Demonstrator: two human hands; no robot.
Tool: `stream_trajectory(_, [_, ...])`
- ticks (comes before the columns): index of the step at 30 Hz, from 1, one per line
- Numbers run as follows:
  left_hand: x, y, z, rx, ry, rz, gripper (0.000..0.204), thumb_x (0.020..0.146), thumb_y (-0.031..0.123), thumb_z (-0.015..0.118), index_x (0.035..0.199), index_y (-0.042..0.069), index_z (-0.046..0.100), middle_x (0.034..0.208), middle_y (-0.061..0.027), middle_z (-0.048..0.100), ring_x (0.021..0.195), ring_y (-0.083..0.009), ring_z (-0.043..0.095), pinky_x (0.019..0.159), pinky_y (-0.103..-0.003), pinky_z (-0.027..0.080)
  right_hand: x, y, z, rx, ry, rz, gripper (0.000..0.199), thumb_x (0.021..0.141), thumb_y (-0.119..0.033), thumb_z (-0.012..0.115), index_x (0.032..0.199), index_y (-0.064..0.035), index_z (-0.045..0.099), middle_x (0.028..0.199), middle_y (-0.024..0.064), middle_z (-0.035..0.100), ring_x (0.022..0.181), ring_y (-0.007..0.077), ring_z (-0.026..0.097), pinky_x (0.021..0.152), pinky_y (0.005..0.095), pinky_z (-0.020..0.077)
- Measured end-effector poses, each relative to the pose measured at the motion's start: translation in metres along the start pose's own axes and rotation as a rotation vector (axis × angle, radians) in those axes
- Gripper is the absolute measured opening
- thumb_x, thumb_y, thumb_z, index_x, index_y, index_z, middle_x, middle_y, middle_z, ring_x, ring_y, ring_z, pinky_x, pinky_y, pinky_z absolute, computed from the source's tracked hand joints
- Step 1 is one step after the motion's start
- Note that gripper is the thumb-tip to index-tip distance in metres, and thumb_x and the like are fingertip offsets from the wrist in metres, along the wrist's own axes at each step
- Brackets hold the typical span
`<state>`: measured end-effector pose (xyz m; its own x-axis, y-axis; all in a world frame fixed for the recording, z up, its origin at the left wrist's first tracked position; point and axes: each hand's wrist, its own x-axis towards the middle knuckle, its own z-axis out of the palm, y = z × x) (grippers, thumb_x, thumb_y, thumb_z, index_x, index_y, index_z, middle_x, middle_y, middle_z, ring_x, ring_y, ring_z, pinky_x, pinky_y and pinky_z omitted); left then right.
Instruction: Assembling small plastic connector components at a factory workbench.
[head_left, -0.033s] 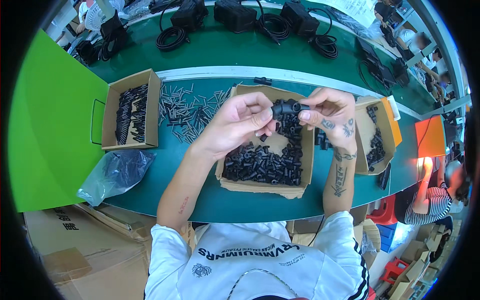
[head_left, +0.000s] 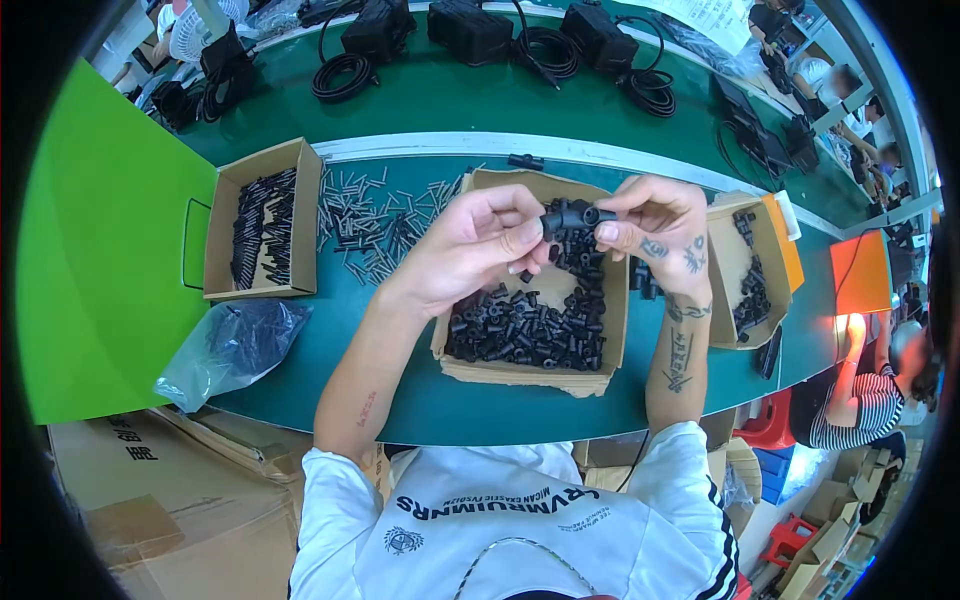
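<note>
Between my two hands, above an open cardboard box (head_left: 613, 340), is a black plastic tube fitting (head_left: 572, 217) with a short side branch. My left hand (head_left: 490, 238) pinches its left end between thumb and fingers. The right end is gripped by the thumb and fingertips of my right hand (head_left: 655, 225). Many small black fittings (head_left: 525, 330) lie loose in the box beneath. A few more black pieces (head_left: 645, 278) rest on the green table beside the box, partly hidden by my right wrist.
Metal pins (head_left: 365, 215) are scattered left of the box. A carton of dark rods (head_left: 212, 250) and a plastic bag (head_left: 235, 345) stand farther left. At right is another carton (head_left: 728, 270) with black parts. Black devices with coiled cables (head_left: 470, 35) line the back; another person (head_left: 850, 410) sits right.
</note>
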<state>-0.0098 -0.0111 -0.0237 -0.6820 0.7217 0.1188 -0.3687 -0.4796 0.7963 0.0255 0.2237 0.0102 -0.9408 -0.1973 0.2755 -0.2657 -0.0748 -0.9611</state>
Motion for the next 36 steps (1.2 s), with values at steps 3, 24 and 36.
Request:
stream_trajectory(3, [-0.002, 0.004, -0.011, -0.031, -0.122, -0.039, 0.012, 0.097, 0.014, 0.064, 0.097, 0.002, 0.060, 0.085, -0.0043, 0.064, 0.077, -0.0102, 0.060, 0.070, -0.024, 0.048, 0.003, 0.004, 0.003, 0.055, -0.048, 0.014, 0.021, 0.078, 0.002, 0.080, 0.096, 0.0068, 0.071, 0.081, 0.0101, 0.069, 0.067, 0.0108, 0.065, 0.058, 0.0222, 0.0529])
stream_trajectory(24, [-0.001, 0.015, -0.016, 0.212, -0.117, -0.114, 0.025, 0.094, 0.011, 0.066, 0.114, 0.001, 0.053, 0.088, -0.0094, 0.069, 0.072, -0.0139, 0.068, 0.061, -0.022, 0.051, 0.010, 0.016, -0.005, -0.004, -0.157, 0.066, 0.019, 0.079, 0.001, 0.079, 0.096, 0.0055, 0.073, 0.085, 0.0097, 0.069, 0.070, 0.0109, 0.064, 0.061, 0.0220, 0.0523])
stream_trajectory(36, [-0.003, 0.011, 0.007, 0.648, 0.158, 0.224, 0.021, 0.090, 0.008, 0.071, 0.105, -0.005, 0.065, 0.091, -0.0082, 0.070, 0.082, -0.0130, 0.068, 0.076, -0.026, 0.055, 0.003, 0.010, 0.011, -0.136, 0.026, -0.006, 0.021, 0.079, -0.004, 0.082, 0.094, 0.0052, 0.072, 0.082, 0.0090, 0.071, 0.071, 0.0094, 0.066, 0.061, 0.0219, 0.0533])
